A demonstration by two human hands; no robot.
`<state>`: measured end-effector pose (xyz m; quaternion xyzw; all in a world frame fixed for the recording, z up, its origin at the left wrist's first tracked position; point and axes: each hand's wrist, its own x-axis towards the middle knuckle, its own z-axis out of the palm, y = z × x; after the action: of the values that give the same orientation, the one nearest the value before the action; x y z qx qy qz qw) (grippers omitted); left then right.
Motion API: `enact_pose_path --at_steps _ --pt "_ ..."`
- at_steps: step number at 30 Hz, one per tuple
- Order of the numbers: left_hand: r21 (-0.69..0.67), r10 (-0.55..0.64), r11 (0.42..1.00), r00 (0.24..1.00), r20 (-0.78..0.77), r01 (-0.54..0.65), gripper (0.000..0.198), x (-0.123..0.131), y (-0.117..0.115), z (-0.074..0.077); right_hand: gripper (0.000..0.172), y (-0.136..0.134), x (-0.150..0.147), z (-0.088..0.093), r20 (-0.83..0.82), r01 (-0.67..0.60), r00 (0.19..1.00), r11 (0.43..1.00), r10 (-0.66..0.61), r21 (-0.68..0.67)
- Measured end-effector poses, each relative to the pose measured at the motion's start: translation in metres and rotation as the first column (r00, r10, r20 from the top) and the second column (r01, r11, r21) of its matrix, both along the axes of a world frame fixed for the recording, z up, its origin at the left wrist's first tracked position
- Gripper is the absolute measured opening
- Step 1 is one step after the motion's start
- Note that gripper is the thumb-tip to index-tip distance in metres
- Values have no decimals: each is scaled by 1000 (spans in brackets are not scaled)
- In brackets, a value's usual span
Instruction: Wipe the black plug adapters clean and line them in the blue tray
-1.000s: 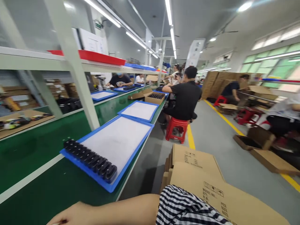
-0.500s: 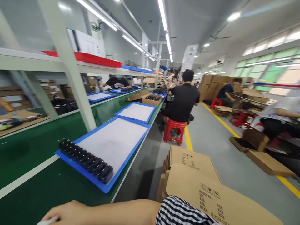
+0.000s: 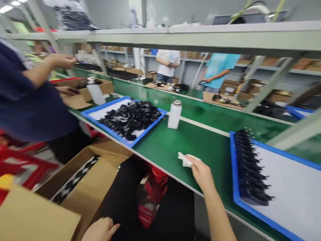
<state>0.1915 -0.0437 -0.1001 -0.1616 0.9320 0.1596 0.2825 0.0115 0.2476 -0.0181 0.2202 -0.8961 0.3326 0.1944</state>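
Observation:
My right hand (image 3: 202, 170) pinches a crumpled white wipe (image 3: 187, 159) just over the green bench (image 3: 160, 150). My left hand (image 3: 101, 229) is low in view, beside an open carton (image 3: 100, 182) holding dark parts in a row. Its fingers look curled in, the thumb sticks out, and nothing shows in it. Ahead of the wipe, a white pump bottle (image 3: 175, 115) stands upright. Left of that, a blue-rimmed tray (image 3: 91, 113) bears a heap of small black parts (image 3: 130, 117). On the right, a second blue-rimmed tray (image 3: 288, 187) has a line of black parts (image 3: 250, 167) along its near side.
A co-worker in a dark shirt (image 3: 32, 93) sits at the left, beside another white bottle (image 3: 96, 92) and a carton (image 3: 106, 87). A shelf beam (image 3: 190, 35) crosses above the bench. Two people stand beyond it. A red stool (image 3: 22, 167) is lower left.
The view has swung left from along the bench to across it. The wipe in my right hand shows clearly now, and my left hand has come into view.

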Motion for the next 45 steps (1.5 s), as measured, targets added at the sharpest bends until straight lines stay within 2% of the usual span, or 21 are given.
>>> enact_pose_path --at_steps 3,4,8,11,13,15,18,20,23,26,28,31,33,34,37,39,43,45 --pt "-148 -56 988 998 -20 52 28 6 7 7 38 -3 2 0 -71 36 997 999 -35 14" --pt "-159 -72 985 997 -23 67 29 5 9 11 38 -3 3 0 -73 57 996 998 -56 11" --pt "15 -162 986 985 -56 164 30 -5 10 33 35 -4 4 6 17 167 986 986 -167 -24" --pt "88 -222 969 971 -86 230 29 -15 5 48 31 -9 2 9 108 248 967 950 -231 -191" --pt "88 -223 969 969 -106 232 30 -23 2 56 27 -12 0 10 179 297 953 874 -246 -384" --pt "152 -208 962 968 -141 229 31 -33 -1 61 28 -15 -1 11 273 329 940 752 -204 -572" --pt "397 -147 893 972 -183 210 33 -47 -4 65 38 -13 -3 7 413 326 911 602 7 -729" --pt "544 -102 818 977 -186 188 33 -58 -6 68 39 -8 -6 2 475 334 871 560 124 -759" --pt "659 -45 731 976 -215 179 32 -76 -7 71 33 -1 -16 -5 520 367 837 532 168 -763" --pt "744 19 644 969 -247 177 29 -99 -4 76 31 -12 -23 -2 519 347 830 540 205 -767" --pt "830 77 530 965 -251 173 28 -117 2 80 33 -32 -22 7 525 309 810 568 263 -763" --pt "931 294 334 923 -250 146 35 -142 15 88 37 -71 -15 24 560 284 739 581 374 -763" --pt "961 471 250 853 -224 115 42 -156 23 96 38 -95 -14 31 574 269 699 586 427 -764" --pt "972 523 211 828 -202 104 44 -161 27 99 38 -105 -15 33 579 253 683 599 446 -760" --pt "992 521 80 844 -126 98 44 -171 34 107 35 -122 -20 32 594 199 653 649 471 -734" --pt "994 511 39 853 -108 103 40 -173 37 109 35 -127 -20 29 595 173 649 670 474 -722" --pt "998 660 36 749 -63 52 32 -176 42 105 35 -125 -18 26 575 114 668 699 473 -707" --pt "998 684 36 727 -62 51 30 -178 44 100 33 -119 -20 25 557 53 703 749 441 -660"
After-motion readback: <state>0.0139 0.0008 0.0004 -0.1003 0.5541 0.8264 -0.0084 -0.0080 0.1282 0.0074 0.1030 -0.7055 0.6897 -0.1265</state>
